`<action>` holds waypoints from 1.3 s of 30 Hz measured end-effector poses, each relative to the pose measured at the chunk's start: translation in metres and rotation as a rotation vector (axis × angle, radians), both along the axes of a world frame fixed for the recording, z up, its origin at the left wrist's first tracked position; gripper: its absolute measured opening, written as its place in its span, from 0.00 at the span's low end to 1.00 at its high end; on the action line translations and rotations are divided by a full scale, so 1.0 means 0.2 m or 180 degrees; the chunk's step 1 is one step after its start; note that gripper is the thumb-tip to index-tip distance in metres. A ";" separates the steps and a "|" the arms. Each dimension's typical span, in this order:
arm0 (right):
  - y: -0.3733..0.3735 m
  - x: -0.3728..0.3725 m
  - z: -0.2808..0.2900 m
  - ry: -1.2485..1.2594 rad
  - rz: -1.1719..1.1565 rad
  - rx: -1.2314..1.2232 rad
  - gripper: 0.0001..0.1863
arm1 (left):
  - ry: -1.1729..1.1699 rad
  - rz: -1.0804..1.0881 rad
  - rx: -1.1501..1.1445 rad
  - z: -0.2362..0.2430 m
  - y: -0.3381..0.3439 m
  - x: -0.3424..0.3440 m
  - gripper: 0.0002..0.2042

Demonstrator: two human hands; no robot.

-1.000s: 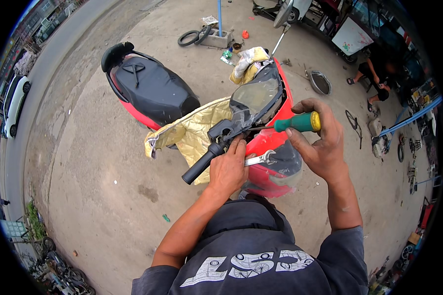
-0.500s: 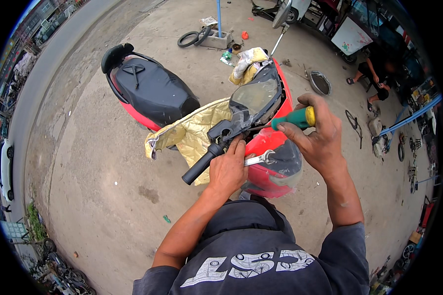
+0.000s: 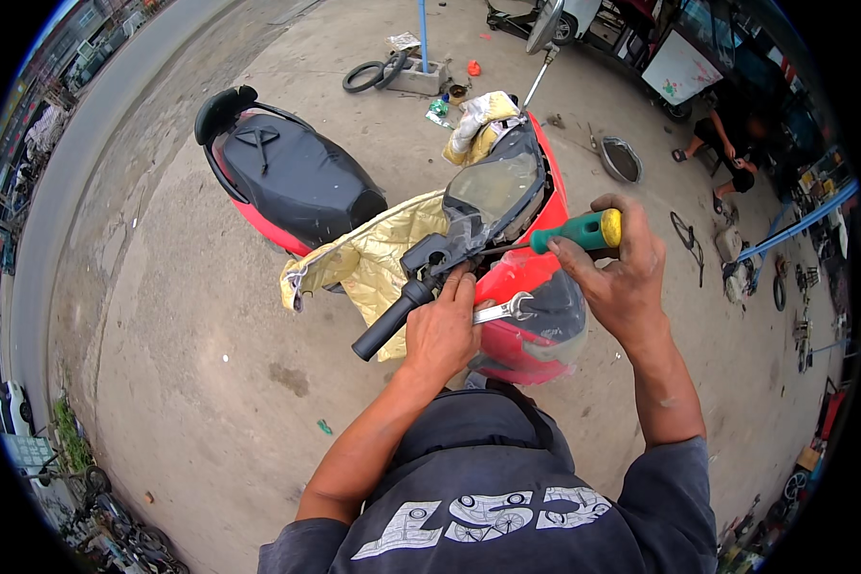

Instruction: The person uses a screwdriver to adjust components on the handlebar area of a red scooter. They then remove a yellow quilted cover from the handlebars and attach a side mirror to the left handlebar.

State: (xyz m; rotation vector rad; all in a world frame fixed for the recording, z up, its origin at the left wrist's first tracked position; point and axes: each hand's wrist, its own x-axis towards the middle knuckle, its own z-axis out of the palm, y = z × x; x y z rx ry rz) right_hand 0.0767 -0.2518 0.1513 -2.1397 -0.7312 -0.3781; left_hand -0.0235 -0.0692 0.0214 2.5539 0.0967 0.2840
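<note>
My right hand [image 3: 627, 273] grips a screwdriver [image 3: 579, 232] by its green and yellow handle, fingers curled round the end. The thin shaft points left into the gap by the dashboard [image 3: 491, 198] of a red scooter [image 3: 557, 167]. My left hand [image 3: 442, 330] is closed with a silver open-ended wrench [image 3: 505, 310] in it, the jaw sticking out to the right. Its fingertips press beneath the handlebar mount, beside the black grip [image 3: 392, 320], and what they touch there is hidden. Loosened red front bodywork [image 3: 521, 287] lies just under both hands.
A yellow quilted cover [image 3: 364, 253] hangs between the handlebar and the black seat [image 3: 301, 167]. The mirror [image 3: 545, 27] rises at the far side. Tyres [image 3: 377, 73], a concrete block [image 3: 418, 78] and a basin [image 3: 622, 160] lie beyond. Another person [image 3: 727, 148] sits at the right.
My right hand and the screwdriver have shifted slightly right and down, with the fingers turned on the handle. My left hand keeps its place. A white car on the road has moved down the picture.
</note>
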 end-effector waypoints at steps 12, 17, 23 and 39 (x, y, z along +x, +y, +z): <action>-0.02 0.03 0.03 -0.0386 0.0514 -0.0169 0.30 | 0.0049 -0.0027 -0.0006 0.01 0.00 0.00 0.22; -0.01 0.02 0.03 -0.0498 0.0488 -0.0179 0.31 | 0.0073 -0.0023 0.0006 0.01 0.00 0.00 0.22; 0.01 0.01 0.02 -0.0360 0.0604 0.0018 0.35 | 0.0039 -0.0022 -0.0003 0.00 0.00 0.00 0.23; 0.01 0.03 -0.01 -0.0708 0.0569 -0.0113 0.38 | -0.0045 -0.0048 -0.0015 -0.01 0.00 0.00 0.22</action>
